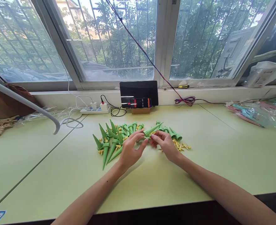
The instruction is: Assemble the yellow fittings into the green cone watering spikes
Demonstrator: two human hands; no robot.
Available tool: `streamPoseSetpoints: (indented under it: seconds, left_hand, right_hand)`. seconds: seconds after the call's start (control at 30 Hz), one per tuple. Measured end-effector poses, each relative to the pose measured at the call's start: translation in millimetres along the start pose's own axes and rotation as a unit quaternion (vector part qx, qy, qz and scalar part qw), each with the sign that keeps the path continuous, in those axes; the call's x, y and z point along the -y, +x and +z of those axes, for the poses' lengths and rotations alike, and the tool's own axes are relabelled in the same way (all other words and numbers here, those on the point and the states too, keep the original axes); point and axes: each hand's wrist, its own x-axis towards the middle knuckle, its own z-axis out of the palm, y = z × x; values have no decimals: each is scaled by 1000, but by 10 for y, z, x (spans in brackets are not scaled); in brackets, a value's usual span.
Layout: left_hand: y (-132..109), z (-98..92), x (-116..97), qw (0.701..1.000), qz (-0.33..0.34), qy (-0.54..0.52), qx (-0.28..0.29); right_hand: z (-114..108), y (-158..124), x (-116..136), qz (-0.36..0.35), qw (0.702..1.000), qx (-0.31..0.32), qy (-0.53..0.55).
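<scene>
My left hand point(131, 149) pinches the wide end of a green cone-shaped spike point(152, 129) whose tip points up and to the right. My right hand point(165, 144) is closed beside it, fingertips touching the spike's base, holding something small I cannot make out. Both hands hover over a heap of green cone spikes point(113, 139) lying on the pale green table point(65, 175). Several small yellow plastic pieces point(181, 146) are scattered to the right of my right hand.
A dark tablet point(139, 92) with a phone point(140, 102) leaning on it stands at the back by the window sill. A white power strip point(95, 109) with cables lies left of it. Clear bags of coloured parts point(255, 113) sit far right; a grey curved tube point(25, 103) crosses the left.
</scene>
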Motion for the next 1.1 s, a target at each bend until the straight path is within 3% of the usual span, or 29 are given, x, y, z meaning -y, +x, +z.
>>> streamPoseSetpoints:
  seconds: [0.13, 0.3, 0.43, 0.67, 0.83, 1.1]
  left_hand:
    - [30, -28, 12, 998, -59, -15, -8]
    - [27, -17, 54, 993, -64, 32, 95]
    - [7, 14, 40, 985, -95, -4, 144]
    - [32, -8, 45, 969, -178, -118, 127]
    - [52, -43, 56, 940, -228, -193, 167]
    - [59, -41, 10, 910, -244, -272, 194]
  right_hand:
    - [-24, -35, 31, -109, 978, -6, -179]
    - [-32, -75, 6, -186, 935, 7, -303]
    - [-70, -52, 2, -197, 918, 28, -344]
    - [-81, -28, -30, -200, 904, 69, -370]
    - [-67, -30, -86, -218, 894, 83, -381]
    - [-57, -49, -74, -242, 882, 72, -398]
